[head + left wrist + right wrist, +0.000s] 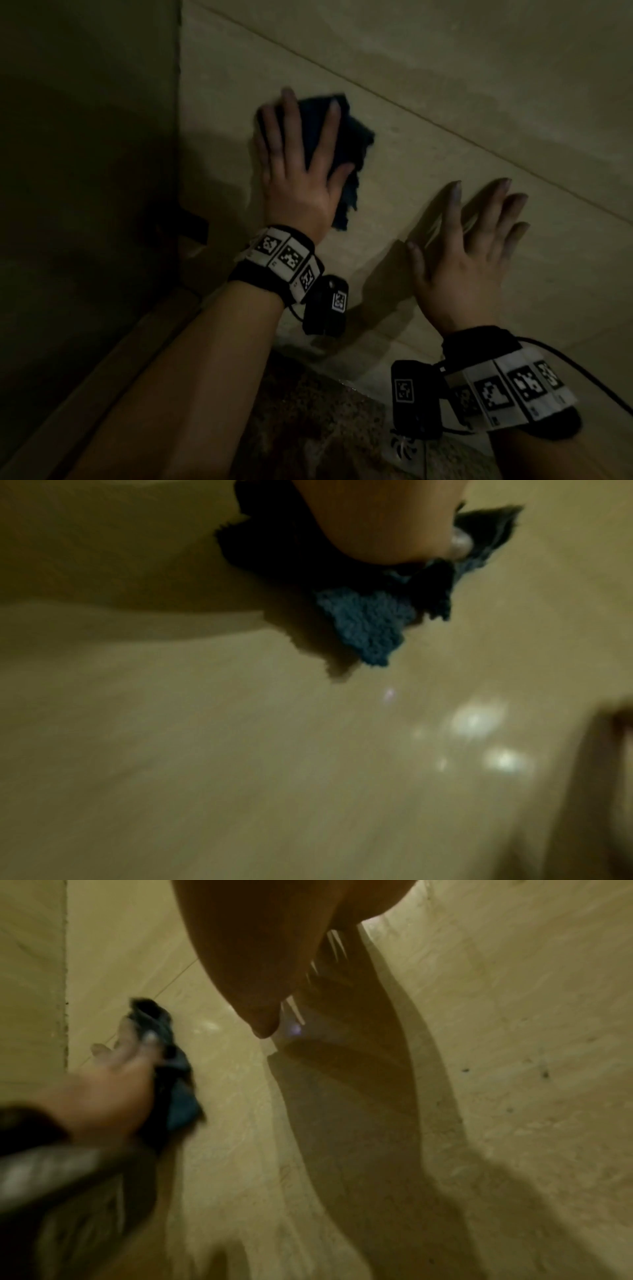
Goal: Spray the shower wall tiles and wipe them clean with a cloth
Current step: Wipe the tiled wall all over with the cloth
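— Nearest the head camera come two bare forearms with black wrist bands [284, 262] carrying printed square markers. Beyond them, what is the surface?

— Large beige wall tiles [445, 68], glossy, with thin grout lines running diagonally across the head view. On the left they meet a darker side wall [85, 137] at a corner. At the bottom lies a speckled brown floor [308, 411] with a small metal drain cover [404, 448].

— And the cloth?

— A dark blue cloth [346, 137] lies flat against the tile near that corner, under the left hand [301, 164]. Its grip is released: fingers straight and spread, palm pressing the cloth to the wall. Ragged cloth edges stick out below and to the right of the hand.

— What about the right hand?

— The right hand [469, 246] is spread with nothing in it, near the tile well to the right of the cloth; whether it touches the wall cannot be told.

— Anything hard to make out?

— The light is dim. Both wrist views are blurred; the left one shows the cloth's knitted texture [363, 620] and bright reflections on the tile. No spray bottle can be made out.
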### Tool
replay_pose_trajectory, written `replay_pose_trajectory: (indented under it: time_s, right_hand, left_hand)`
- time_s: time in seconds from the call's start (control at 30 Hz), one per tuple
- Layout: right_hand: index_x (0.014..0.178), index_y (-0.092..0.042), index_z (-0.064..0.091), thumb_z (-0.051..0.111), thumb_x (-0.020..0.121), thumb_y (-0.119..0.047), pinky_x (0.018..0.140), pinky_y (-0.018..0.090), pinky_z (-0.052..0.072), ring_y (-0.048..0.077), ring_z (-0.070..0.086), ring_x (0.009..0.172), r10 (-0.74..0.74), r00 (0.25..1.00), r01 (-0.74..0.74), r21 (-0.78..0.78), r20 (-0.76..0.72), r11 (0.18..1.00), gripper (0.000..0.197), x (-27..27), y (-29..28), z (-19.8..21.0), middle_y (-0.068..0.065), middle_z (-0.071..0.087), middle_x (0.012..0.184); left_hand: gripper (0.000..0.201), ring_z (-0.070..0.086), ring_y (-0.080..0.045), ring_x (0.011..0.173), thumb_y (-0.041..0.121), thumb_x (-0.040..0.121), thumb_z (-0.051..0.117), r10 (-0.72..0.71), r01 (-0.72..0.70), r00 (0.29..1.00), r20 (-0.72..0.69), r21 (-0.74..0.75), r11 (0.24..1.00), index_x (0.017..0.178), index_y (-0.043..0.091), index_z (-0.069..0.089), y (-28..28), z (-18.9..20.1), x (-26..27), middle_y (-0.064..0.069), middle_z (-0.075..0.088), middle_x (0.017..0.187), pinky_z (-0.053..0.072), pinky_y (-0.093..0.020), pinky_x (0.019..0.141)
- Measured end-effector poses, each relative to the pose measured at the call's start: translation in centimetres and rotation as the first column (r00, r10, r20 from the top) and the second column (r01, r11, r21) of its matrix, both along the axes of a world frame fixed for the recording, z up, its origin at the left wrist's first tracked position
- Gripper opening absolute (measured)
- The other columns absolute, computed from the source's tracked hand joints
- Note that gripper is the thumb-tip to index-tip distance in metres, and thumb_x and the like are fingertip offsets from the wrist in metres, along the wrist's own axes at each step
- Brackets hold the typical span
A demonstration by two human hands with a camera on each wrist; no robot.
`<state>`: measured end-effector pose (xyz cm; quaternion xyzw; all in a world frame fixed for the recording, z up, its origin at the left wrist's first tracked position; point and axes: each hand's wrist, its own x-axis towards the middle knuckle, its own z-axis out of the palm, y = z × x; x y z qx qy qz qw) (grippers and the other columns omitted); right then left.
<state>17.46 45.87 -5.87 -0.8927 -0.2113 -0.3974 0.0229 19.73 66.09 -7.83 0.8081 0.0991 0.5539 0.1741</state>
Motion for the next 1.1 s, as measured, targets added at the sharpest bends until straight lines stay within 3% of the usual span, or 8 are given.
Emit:
replay_pose_trajectory:
  time_s: [0.1, 0.27, 0.4, 0.5, 0.63, 0.9, 1.0, 1.1]
  right_hand:
    - [0.150, -0.014, 0.011, 0.050, 0.091, -0.041, 0.112, 0.039, -0.018, 0.046, -0.006, 0.138, 0.011, 1.000, -0.011, 0.002, -0.005, 1.000, 0.076, 0.2, 0.0, -0.1, 0.033, 0.000, 0.151]
    - [0.149, -0.009, 0.014, 0.052, 0.091, -0.039, 0.113, 0.042, -0.015, 0.049, -0.004, 0.137, 0.013, 1.000, -0.013, 0.021, 0.012, 1.000, 0.076, 0.2, 0.7, -0.4, 0.037, 0.002, 0.149]
    - [0.149, -0.010, 0.015, 0.054, 0.091, -0.039, 0.112, 0.054, -0.003, 0.052, 0.000, 0.137, 0.013, 1.000, -0.013, 0.011, 0.014, 1.000, 0.076, 0.0, 1.6, -0.6, 0.037, 0.004, 0.149]
    - [0.150, -0.013, 0.013, 0.051, 0.090, -0.041, 0.112, 0.053, -0.004, 0.050, 0.000, 0.138, 0.024, 1.000, -0.024, -0.024, 0.006, 0.999, 0.076, -0.2, 2.2, -0.5, 0.034, 0.004, 0.151]
    - [0.150, -0.013, 0.014, 0.048, 0.091, -0.043, 0.112, 0.053, -0.004, 0.050, 0.001, 0.138, 0.018, 1.000, -0.017, -0.060, 0.017, 0.998, 0.074, -0.3, 2.9, 0.8, 0.032, 0.005, 0.151]
    - [0.151, -0.018, 0.001, 0.053, 0.091, -0.041, 0.112, 0.045, -0.017, 0.045, -0.009, 0.140, 0.003, 1.000, -0.005, -0.115, -0.011, 0.993, 0.083, 0.2, 4.9, 3.0, 0.027, -0.006, 0.154]
    - [0.151, -0.018, 0.003, 0.053, 0.090, -0.041, 0.110, 0.040, -0.021, 0.044, -0.008, 0.140, 0.013, 1.000, -0.013, -0.116, -0.002, 0.993, 0.082, 0.4, 4.9, 2.8, 0.027, -0.005, 0.154]
    - [0.151, -0.018, 0.003, 0.054, 0.090, -0.041, 0.110, 0.040, -0.021, 0.044, -0.008, 0.140, 0.016, 1.000, -0.017, -0.126, -0.012, 0.992, 0.082, 0.3, 4.8, 2.8, 0.027, -0.005, 0.154]
  left_hand:
    - [0.059, 0.025, -0.056, 0.132, 0.048, 0.098, 0.030, 0.055, -0.050, 0.997, 0.048, -0.094, 0.994, 0.142, 0.009, 0.039, 0.6, 2.4, 0.5, -0.037, 0.031, 0.142, 0.021, -0.064, 0.108]
    - [0.061, 0.025, -0.055, 0.133, 0.050, 0.097, 0.032, 0.055, -0.052, 0.998, 0.032, -0.079, 0.995, 0.141, 0.009, 0.040, 0.7, 2.1, 0.4, -0.035, 0.032, 0.143, 0.022, -0.063, 0.109]
    - [0.058, 0.021, -0.053, 0.135, 0.049, 0.097, 0.039, 0.004, -0.003, 1.000, 0.026, -0.024, 1.000, 0.144, 0.014, 0.035, 0.6, -0.2, 0.0, -0.033, 0.030, 0.145, 0.021, -0.061, 0.110]
    - [0.055, 0.013, -0.048, 0.137, 0.049, 0.098, 0.034, -0.043, 0.043, 0.999, -0.029, 0.005, 0.999, 0.143, 0.020, 0.023, 0.7, -3.1, -0.5, -0.032, 0.024, 0.147, 0.016, -0.059, 0.113]
    - [0.056, 0.008, -0.046, 0.137, 0.048, 0.097, 0.034, -0.066, 0.066, 0.995, -0.075, 0.001, 0.998, 0.144, 0.020, 0.021, 0.8, -4.5, -0.7, -0.029, 0.019, 0.148, 0.012, -0.057, 0.113]
    - [0.054, 0.016, -0.053, 0.136, 0.044, 0.100, 0.030, -0.033, 0.029, 0.999, -0.030, -0.112, 0.993, 0.147, 0.016, 0.027, 1.6, -0.8, -0.4, -0.034, 0.023, 0.147, 0.017, -0.060, 0.112]
    - [0.059, 0.008, -0.051, 0.140, 0.043, 0.098, 0.031, -0.035, 0.024, 0.999, -0.035, -0.262, 0.965, 0.148, 0.014, 0.024, 2.3, 2.2, -0.2, -0.031, 0.014, 0.152, 0.009, -0.058, 0.114]
    - [0.062, 0.006, -0.051, 0.140, 0.046, 0.097, 0.029, -0.064, 0.050, 0.997, -0.043, -0.261, 0.964, 0.149, 0.012, 0.023, 2.6, 2.3, -0.4, -0.031, 0.012, 0.152, 0.008, -0.059, 0.114]
